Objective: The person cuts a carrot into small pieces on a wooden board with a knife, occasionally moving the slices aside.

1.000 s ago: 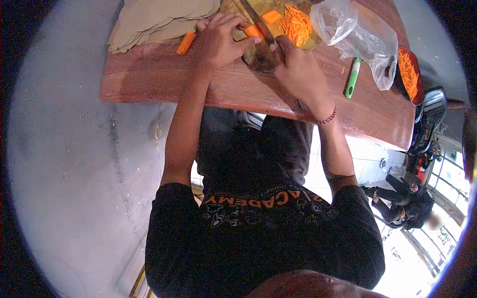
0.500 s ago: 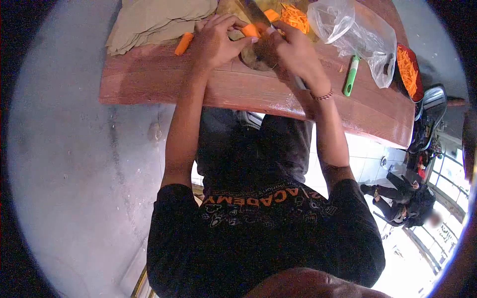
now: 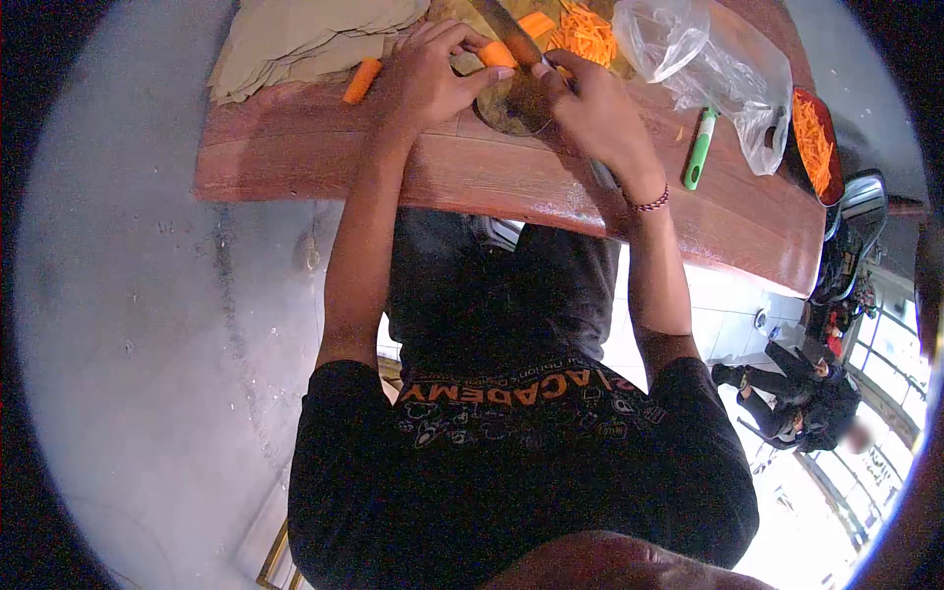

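Note:
My left hand [image 3: 433, 74] is closed on a peeled carrot piece [image 3: 495, 55], pinching it between thumb and fingers over the round wooden cutting board [image 3: 509, 110]. The fingers of my right hand [image 3: 600, 108] wrap round the handle of a knife [image 3: 509, 28], whose blade points away and to the left, close beside the carrot piece. Beyond the blade lie an orange carrot slab [image 3: 536, 25] and a heap of carrot strips [image 3: 584, 37]. Another carrot piece [image 3: 363, 82] rests by my left wrist.
Brown paper sheets [image 3: 305, 44] lie at the back left of the wooden table [image 3: 295, 157]. A clear plastic bag [image 3: 723, 74], a green-handled peeler [image 3: 700, 152] and a container of carrot strips [image 3: 812, 143] are on the right. A person [image 3: 806, 393] is farther off.
My right hand and the knife have shifted slightly, the wrist moving a little right. My left hand keeps its grip on the carrot piece.

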`<action>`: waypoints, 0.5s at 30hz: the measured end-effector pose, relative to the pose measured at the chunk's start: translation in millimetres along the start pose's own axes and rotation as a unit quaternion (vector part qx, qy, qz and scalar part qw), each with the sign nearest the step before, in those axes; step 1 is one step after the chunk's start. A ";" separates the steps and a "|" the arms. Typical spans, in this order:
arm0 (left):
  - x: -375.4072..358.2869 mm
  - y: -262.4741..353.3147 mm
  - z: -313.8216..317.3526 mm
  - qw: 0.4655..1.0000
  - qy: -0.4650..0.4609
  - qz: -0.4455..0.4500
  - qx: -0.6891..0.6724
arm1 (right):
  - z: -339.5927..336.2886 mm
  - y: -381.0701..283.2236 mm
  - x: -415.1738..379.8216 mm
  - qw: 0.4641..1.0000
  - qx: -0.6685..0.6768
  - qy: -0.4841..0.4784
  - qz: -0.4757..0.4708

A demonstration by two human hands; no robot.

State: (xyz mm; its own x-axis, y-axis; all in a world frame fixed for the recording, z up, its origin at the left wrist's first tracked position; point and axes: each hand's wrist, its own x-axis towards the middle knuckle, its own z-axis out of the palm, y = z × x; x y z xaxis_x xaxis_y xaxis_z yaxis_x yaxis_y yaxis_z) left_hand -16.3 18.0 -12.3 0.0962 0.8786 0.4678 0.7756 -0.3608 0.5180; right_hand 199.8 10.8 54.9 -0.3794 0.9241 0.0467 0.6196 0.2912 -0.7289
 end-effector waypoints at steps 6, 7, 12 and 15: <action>0.4 7.0 -4.8 0.999 0.002 0.021 0.029 | 4.8 12.2 12.1 0.998 -0.052 0.025 -0.010; 0.2 5.5 -3.9 1.000 0.001 0.012 0.022 | 4.5 14.0 13.3 0.998 -0.055 0.028 -0.004; -0.4 7.6 -5.8 0.999 0.007 0.019 0.031 | -8.7 -9.4 -1.1 0.998 0.028 -0.025 0.047; -0.4 8.7 -5.9 1.000 0.003 0.010 0.026 | -7.6 -10.1 -5.8 0.999 0.012 -0.023 0.043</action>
State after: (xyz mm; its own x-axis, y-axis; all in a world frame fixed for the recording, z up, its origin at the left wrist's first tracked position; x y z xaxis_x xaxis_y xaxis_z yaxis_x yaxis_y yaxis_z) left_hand -13.2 12.7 -3.7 0.1076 0.8696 0.4818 0.8049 -0.3607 0.4713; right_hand 201.0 4.5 67.2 -0.3569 0.9329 -0.0485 0.6355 0.2045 -0.7446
